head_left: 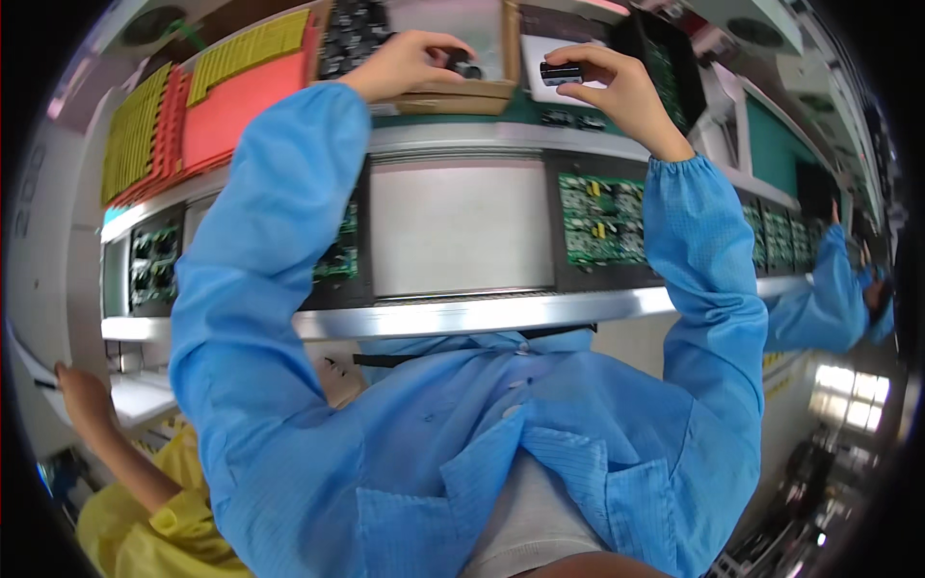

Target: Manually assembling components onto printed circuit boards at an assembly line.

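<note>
My right hand (pixel 621 94) pinches a black cylindrical capacitor (pixel 562 74) between thumb and fingertips, its length lying level. My left hand (pixel 412 65) is over the open cardboard box (pixel 448 100), its fingers closed round dark cylindrical capacitors (pixel 464 67); the fingers partly hide them, and I cannot tell how many there are. In the left part of that box lies a pile of black capacitors (pixel 353 39). Just below my right hand, a few small black parts (pixel 572 119) rest on the green surface.
Circuit boards (pixel 603 220) in dark trays line the metal rail, either side of a pale panel (pixel 461 227). Red trays (pixel 227 125) with yellow strips stand left. A black bin (pixel 665 72) of boards is at right. A yellow-clothed person (pixel 159 511) and blue-sleeved co-worker (pixel 821 303) flank me.
</note>
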Demonstrator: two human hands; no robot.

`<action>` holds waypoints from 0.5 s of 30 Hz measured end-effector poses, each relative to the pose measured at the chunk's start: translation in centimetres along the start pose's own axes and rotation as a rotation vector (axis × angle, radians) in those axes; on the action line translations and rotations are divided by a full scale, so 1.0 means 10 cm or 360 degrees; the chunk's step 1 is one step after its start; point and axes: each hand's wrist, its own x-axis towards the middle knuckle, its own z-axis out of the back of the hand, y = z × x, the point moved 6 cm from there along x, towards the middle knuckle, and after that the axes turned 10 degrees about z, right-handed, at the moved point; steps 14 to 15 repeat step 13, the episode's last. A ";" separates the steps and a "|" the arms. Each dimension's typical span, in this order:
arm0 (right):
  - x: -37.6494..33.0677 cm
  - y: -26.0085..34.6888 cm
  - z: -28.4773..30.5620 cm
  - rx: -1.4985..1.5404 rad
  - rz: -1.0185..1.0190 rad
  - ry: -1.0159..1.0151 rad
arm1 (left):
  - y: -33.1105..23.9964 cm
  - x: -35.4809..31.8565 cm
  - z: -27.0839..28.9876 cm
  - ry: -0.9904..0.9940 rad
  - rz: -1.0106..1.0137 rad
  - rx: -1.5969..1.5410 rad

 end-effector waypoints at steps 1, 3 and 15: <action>-0.20 -0.07 0.10 0.0193 -0.0152 -0.0061 | -0.02 -0.01 0.03 -0.0126 -0.0093 -0.0001; -0.63 -0.19 0.24 0.0300 -0.0245 -0.0040 | -0.13 -0.01 -0.01 -0.0187 -0.0026 -0.0240; -2.57 -0.67 0.74 -0.0365 -0.0815 0.0103 | -1.37 0.19 -1.93 0.0550 -0.0426 0.0000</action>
